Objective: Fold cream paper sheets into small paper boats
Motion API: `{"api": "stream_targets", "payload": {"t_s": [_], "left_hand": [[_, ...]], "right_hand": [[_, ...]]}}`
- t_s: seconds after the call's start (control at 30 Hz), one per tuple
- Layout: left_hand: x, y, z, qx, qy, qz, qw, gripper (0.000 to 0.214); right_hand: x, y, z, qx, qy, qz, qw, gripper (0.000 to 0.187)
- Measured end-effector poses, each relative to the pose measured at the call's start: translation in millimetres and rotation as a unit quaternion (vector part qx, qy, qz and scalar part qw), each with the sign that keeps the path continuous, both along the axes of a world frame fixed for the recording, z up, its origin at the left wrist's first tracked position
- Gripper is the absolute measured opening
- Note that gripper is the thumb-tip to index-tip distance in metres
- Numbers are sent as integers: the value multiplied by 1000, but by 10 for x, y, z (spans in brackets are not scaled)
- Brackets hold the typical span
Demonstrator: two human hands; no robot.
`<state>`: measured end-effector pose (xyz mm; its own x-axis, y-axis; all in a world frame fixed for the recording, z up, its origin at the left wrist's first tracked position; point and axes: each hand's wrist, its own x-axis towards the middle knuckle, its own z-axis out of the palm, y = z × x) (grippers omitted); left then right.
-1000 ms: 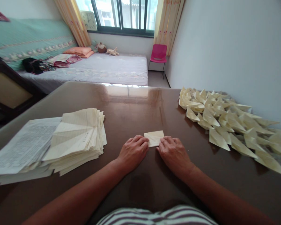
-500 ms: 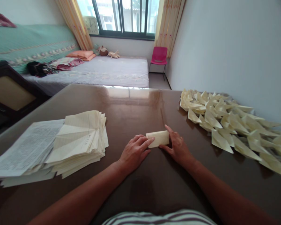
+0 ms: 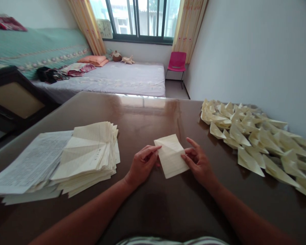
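A creased, cream-coloured sheet of paper (image 3: 171,156) is held tilted between my two hands, over the middle of the table. My left hand (image 3: 144,162) pinches its left edge between thumb and fingers. On the opposite edge, my right hand (image 3: 197,158) grips the paper with the thumb in front and fingers behind, the index finger lifted away. To the left lies a stack of cream paper sheets (image 3: 88,149), the top one creased. Many folded paper boats (image 3: 244,126) are heaped on the right.
Printed white sheets (image 3: 40,156) lie beside the stack at the left. The glossy brown table (image 3: 148,119) reflects the window. Past its far edge are a bed (image 3: 132,78) and a pink chair (image 3: 177,62); a wall rises at the right.
The paper was a narrow folded strip lying flat; now it is opened into a larger squarish piece and raised at a tilt. Both hands have shifted their grip along its edges.
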<state>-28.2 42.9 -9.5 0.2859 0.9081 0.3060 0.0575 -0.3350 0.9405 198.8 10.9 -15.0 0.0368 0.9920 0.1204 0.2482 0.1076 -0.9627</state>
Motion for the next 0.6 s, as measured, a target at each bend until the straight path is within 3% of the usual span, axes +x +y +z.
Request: {"api": "stream_targets", "payload": {"t_s": [0.1,0.17,0.3,0.4,0.5,0.6], "left_hand": [[-14,45,-61,75,109,2,991,26],[-11,43,-82,152,193,5,969,26],[-4,-28,-23,322,325,31,889,25],[-22,-90,65,435,368,27,821,23],[-38,-120,111,489,406,-9,772,23],[-25,-109,91,489,440,-42,752,26]], "right_hand": [[77,67,-74,-22,-44,-17,999,51],[124,104,-101,-30,-60,-34,997,47],[108,115,-83,-26,-30,-8,999,43],[41,86,-45,-8,-31,3,999,39],[17,64,-12,19,-57,1,998,37],[54,63,8,79,-88,12,993,26]]}}
